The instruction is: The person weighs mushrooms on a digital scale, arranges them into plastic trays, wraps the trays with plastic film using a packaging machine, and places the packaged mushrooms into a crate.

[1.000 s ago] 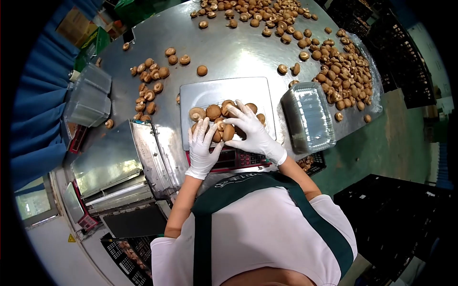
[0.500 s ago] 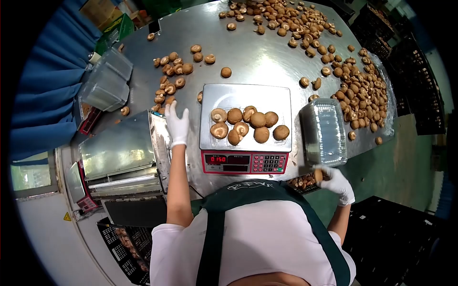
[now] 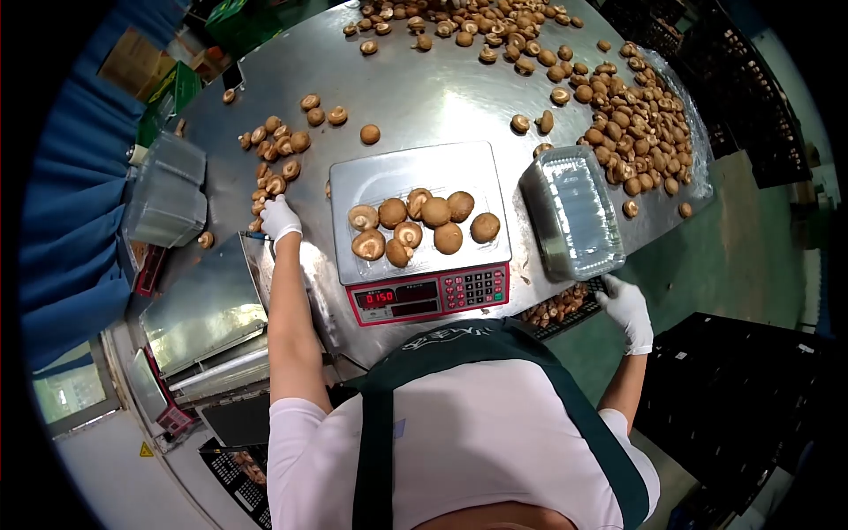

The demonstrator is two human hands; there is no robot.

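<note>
My left hand (image 3: 281,218), in a white glove, is at the small group of brown mushrooms (image 3: 276,184) on the left, its fingers drawn together around one of them, which they partly hide. My right hand (image 3: 627,311), also gloved, is beyond the table's near edge, beside a dark crate of mushrooms (image 3: 556,306); its fingers are slightly apart and no mushroom shows in them. Between my hands, a scale (image 3: 353,181) with a red front reads 0150. Several mushrooms (image 3: 435,212) lie in a clear tray on its plate, some with caps up, some with stems up.
A stack of clear plastic trays (image 3: 579,212) stands right of the scale, another stack (image 3: 168,190) at the left edge. Large mushroom piles (image 3: 640,124) cover the table's right and far sides. Black crates (image 3: 729,397) stand at lower right. A metal machine (image 3: 203,300) adjoins the left side.
My left hand has gone from spread to gathered on the left mushrooms. The mushroom in my right hand no longer shows, and that hand has risen slightly. The view has shifted and tilted.
</note>
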